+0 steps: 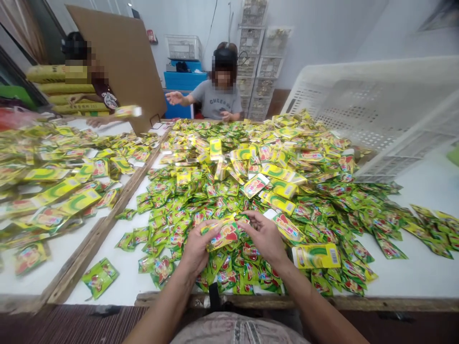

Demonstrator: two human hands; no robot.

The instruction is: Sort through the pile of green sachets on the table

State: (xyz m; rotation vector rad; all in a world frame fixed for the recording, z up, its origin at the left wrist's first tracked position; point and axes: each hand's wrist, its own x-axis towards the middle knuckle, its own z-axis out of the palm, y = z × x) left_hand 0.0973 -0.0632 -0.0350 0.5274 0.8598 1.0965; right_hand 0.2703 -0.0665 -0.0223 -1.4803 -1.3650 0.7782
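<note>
Close to my body, a small yellow carton (225,234) with red and green print is held level over the heap. My left hand (198,243) grips its left end, thumb on top. At the other end, the thumb and fingers of my right hand (264,239) close around the carton's edge. Small green sachets (161,229) with red print are heaped beneath and around both hands. Another yellow carton (317,256) lies on the sachets to the right of my right wrist, and a white-ended carton (287,225) rests just beyond that hand.
A wooden strip (118,200) divides the white table. More cartons (68,200) are spread on its left side. A white perforated crate (358,105) leans at the right. Across the table sits a co-worker (218,100); another person (103,95) is beside a cardboard sheet (122,62).
</note>
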